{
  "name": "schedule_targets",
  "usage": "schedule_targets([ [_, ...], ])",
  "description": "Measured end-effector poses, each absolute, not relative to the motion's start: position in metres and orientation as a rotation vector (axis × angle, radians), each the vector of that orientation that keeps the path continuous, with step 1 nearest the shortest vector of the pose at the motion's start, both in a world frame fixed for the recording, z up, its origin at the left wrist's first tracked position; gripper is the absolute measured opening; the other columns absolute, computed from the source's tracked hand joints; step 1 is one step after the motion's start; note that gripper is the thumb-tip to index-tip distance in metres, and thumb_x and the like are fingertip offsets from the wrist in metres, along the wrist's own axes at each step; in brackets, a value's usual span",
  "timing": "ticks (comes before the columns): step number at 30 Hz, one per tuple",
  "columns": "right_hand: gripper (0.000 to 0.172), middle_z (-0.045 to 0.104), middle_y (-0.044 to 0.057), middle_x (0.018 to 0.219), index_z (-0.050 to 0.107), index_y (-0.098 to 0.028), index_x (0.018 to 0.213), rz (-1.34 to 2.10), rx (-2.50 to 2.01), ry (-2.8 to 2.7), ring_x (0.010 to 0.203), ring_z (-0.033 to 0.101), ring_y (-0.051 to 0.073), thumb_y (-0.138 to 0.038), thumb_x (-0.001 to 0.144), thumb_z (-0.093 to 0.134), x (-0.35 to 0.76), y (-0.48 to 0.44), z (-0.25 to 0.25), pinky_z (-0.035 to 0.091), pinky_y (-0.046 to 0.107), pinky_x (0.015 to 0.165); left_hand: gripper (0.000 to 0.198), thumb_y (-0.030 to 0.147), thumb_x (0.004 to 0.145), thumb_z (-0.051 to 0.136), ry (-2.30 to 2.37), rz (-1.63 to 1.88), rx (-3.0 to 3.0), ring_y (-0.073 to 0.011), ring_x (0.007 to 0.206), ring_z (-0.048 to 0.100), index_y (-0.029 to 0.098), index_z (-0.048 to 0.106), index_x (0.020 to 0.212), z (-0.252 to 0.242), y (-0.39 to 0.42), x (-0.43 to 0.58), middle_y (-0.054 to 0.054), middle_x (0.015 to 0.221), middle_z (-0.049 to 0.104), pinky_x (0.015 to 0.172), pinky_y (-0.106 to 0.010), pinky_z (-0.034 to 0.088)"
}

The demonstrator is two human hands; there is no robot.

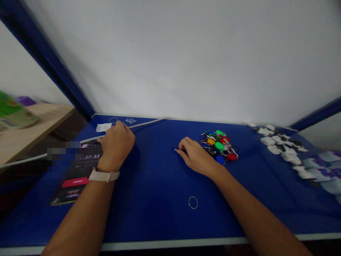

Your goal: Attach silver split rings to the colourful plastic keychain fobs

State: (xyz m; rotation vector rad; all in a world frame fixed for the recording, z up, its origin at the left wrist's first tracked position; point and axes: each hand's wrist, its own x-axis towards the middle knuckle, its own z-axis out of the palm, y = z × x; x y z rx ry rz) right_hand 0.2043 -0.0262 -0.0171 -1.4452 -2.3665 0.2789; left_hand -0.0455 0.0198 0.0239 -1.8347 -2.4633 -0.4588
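My left hand [118, 144] is curled, back upward, beside the upper right edge of a dark device [87, 167] showing a timer. Its fingers are mostly hidden beneath it, and whatever they hold cannot be made out. My right hand [194, 154] is pinched on a small blue carabiner clip [174, 148] just above the blue table. To its right lies a pile of carabiner keychains [219, 145] with round red, green, blue and orange bodies. A thin metal ring [193, 202] rests on the table in front of my right hand.
A white cable [146, 123] crosses the back left. Behind my left hand are a white paper scrap [103, 127], another ring [113, 120] and clear plastic [130, 120]. White wrapped pieces [287, 154] line the right side. A green-labelled bottle [16, 112] stands on a wooden surface at left.
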Motion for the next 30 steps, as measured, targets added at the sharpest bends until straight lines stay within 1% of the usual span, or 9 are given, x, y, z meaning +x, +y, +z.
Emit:
schedule_targets([
  [8, 0.009, 0.056, 0.006, 0.092, 0.048, -0.019, 0.089, 0.280, -1.452, -2.368, 0.084, 0.054, 0.020, -0.020, 0.097, 0.053, 0.203, -0.026, -0.016, 0.043, 0.034, 0.078, 0.030, 0.027, 0.094, 0.038, -2.411, -0.449, -1.868, -0.0407, 0.098, 0.068, 0.010, 0.061, 0.104, 0.022, 0.019, -0.046, -0.023, 0.099, 0.070, 0.086, -0.056, 0.053],
  [13, 0.010, 0.056, 0.006, 0.091, 0.048, -0.020, 0.089, 0.283, -1.432, -2.366, 0.083, 0.054, 0.020, -0.021, 0.097, 0.052, 0.204, -0.025, -0.017, 0.042, 0.034, 0.077, 0.029, 0.026, 0.094, 0.038, -2.422, -0.450, -1.883, -0.0420, 0.098, 0.068, 0.011, 0.061, 0.102, 0.026, 0.014, -0.042, -0.021, 0.099, 0.071, 0.087, -0.060, 0.052],
  [19, 0.009, 0.057, 0.006, 0.091, 0.048, -0.020, 0.089, 0.278, -1.438, -2.366, 0.083, 0.054, 0.020, -0.021, 0.097, 0.051, 0.204, -0.026, -0.016, 0.042, 0.034, 0.077, 0.031, 0.024, 0.093, 0.038, -2.434, -0.398, -1.895, -0.0423, 0.097, 0.069, 0.008, 0.062, 0.104, 0.031, 0.011, -0.041, -0.024, 0.098, 0.071, 0.083, -0.054, 0.055],
  [25, 0.009, 0.058, 0.007, 0.092, 0.049, -0.020, 0.089, 0.265, -1.434, -2.375, 0.083, 0.055, 0.020, -0.021, 0.097, 0.050, 0.204, -0.026, -0.015, 0.042, 0.035, 0.077, 0.032, 0.025, 0.094, 0.038, -2.472, -0.378, -1.920, -0.0418, 0.100, 0.068, 0.009, 0.063, 0.105, 0.032, 0.012, -0.045, -0.025, 0.099, 0.070, 0.085, -0.054, 0.054],
  [30, 0.010, 0.058, 0.007, 0.091, 0.048, -0.020, 0.088, 0.259, -1.434, -2.377, 0.082, 0.055, 0.021, -0.022, 0.098, 0.050, 0.205, -0.026, -0.016, 0.042, 0.035, 0.077, 0.033, 0.025, 0.094, 0.038, -2.482, -0.367, -1.927, -0.0423, 0.098, 0.069, 0.008, 0.064, 0.104, 0.030, 0.014, -0.047, -0.026, 0.099, 0.070, 0.085, -0.054, 0.054],
])
